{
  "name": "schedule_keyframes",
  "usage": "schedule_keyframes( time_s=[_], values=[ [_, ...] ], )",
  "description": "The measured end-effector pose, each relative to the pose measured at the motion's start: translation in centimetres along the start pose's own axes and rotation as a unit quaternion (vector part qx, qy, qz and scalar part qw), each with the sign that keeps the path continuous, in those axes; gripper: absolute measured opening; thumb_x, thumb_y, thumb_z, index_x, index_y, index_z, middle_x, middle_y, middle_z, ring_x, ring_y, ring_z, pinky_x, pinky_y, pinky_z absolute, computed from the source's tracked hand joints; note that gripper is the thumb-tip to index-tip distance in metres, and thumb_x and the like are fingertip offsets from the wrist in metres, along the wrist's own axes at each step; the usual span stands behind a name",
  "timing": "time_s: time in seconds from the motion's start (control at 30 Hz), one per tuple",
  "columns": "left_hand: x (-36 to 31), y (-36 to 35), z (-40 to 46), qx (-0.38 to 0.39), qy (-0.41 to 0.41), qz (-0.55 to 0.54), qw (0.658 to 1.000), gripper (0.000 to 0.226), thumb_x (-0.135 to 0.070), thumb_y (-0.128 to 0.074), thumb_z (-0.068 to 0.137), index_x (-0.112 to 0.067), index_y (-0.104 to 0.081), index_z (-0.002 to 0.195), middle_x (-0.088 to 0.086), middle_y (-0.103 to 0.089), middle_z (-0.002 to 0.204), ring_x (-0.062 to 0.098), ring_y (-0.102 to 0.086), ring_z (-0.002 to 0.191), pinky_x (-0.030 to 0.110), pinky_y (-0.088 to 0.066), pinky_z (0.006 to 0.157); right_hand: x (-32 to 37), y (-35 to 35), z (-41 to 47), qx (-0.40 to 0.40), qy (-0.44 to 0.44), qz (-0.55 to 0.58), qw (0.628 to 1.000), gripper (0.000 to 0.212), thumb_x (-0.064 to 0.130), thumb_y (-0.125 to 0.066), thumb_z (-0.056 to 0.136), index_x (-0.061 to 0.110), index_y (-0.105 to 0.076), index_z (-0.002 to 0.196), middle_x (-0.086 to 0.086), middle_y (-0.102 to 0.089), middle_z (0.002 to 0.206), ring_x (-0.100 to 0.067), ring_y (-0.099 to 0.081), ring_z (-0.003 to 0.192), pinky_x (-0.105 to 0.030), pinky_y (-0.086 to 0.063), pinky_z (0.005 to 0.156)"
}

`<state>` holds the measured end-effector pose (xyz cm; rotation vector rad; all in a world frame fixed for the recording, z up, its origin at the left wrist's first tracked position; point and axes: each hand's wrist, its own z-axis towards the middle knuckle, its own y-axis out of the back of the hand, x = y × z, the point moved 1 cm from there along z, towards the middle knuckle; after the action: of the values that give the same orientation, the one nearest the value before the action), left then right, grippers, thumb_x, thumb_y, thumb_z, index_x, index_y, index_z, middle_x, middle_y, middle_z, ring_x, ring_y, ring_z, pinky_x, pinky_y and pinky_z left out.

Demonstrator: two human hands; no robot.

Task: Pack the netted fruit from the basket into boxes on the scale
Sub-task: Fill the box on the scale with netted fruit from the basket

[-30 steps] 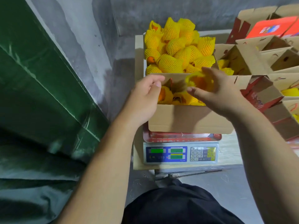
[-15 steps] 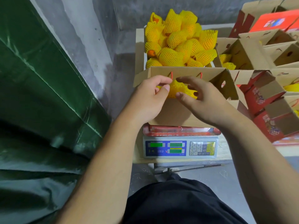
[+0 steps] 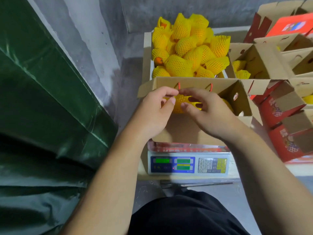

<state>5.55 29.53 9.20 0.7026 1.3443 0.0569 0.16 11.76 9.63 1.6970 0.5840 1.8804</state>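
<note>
An open cardboard box (image 3: 189, 131) with red cord handles stands on the scale (image 3: 188, 164). Over the box's opening both hands hold one yellow-netted fruit (image 3: 180, 103). My left hand (image 3: 156, 109) grips it from the left with curled fingers and thumb. My right hand (image 3: 206, 110) grips it from the right. More netted fruit lies in the box, mostly hidden by my hands. Behind the box, the basket (image 3: 147, 53) is heaped with netted fruit (image 3: 189, 48).
To the right stand several open cardboard boxes (image 3: 264, 63), some red-printed (image 3: 284, 139), a few with netted fruit inside. A green tarpaulin (image 3: 42, 99) fills the left. A grey wall is behind. The scale sits on a wooden bench edge (image 3: 186, 177).
My right hand brought a netted fruit from the upper right down into the box's opening. My left hand closed in on it, and both hands now hold it together.
</note>
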Motion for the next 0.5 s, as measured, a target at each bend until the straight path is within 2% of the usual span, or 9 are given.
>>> schedule_keyframes(
  time_s=[0.07,0.27,0.4,0.5],
  values=[
    [-0.2,-0.3,0.8,0.002,0.002,-0.008,1.0,0.025,-0.025,-0.056,0.107,-0.031,-0.068,0.128,-0.012,-0.071,0.121,0.009,-0.066,0.116,0.042,-0.055,0.103,-0.5,0.4,0.7,-0.004,-0.004,0.009,1.0,0.037,0.022,-0.065,0.101,0.023,-0.065,0.138,0.002,-0.068,0.131,-0.014,-0.063,0.116,-0.038,-0.051,0.102],
    [-1.8,-1.5,5.4,-0.003,-0.006,0.018,1.0,0.027,-0.024,-0.056,0.107,-0.028,-0.07,0.13,-0.016,-0.069,0.123,-0.001,-0.063,0.113,0.021,-0.052,0.098,-2.9,3.0,4.4,-0.03,-0.012,0.028,0.999,0.033,0.024,-0.065,0.101,0.024,-0.067,0.134,0.006,-0.069,0.13,-0.012,-0.063,0.117,-0.043,-0.053,0.099],
    [-2.3,-2.7,11.3,0.008,-0.011,0.045,0.999,0.026,-0.022,-0.057,0.106,-0.025,-0.07,0.129,-0.008,-0.068,0.126,0.007,-0.063,0.116,0.027,-0.052,0.099,-6.3,6.1,8.6,-0.061,-0.028,0.008,0.998,0.034,0.023,-0.067,0.099,0.025,-0.066,0.133,0.003,-0.068,0.131,-0.014,-0.064,0.115,-0.035,-0.053,0.098],
    [-2.0,-3.7,17.2,-0.004,-0.02,0.168,0.986,0.033,-0.02,-0.061,0.103,-0.023,-0.067,0.134,0.002,-0.058,0.14,0.023,-0.054,0.131,0.037,-0.041,0.112,-10.2,8.4,13.3,-0.04,-0.064,-0.125,0.989,0.049,0.019,-0.069,0.093,0.024,-0.058,0.141,-0.006,-0.061,0.137,-0.028,-0.059,0.121,-0.035,-0.045,0.099]
  ],
)
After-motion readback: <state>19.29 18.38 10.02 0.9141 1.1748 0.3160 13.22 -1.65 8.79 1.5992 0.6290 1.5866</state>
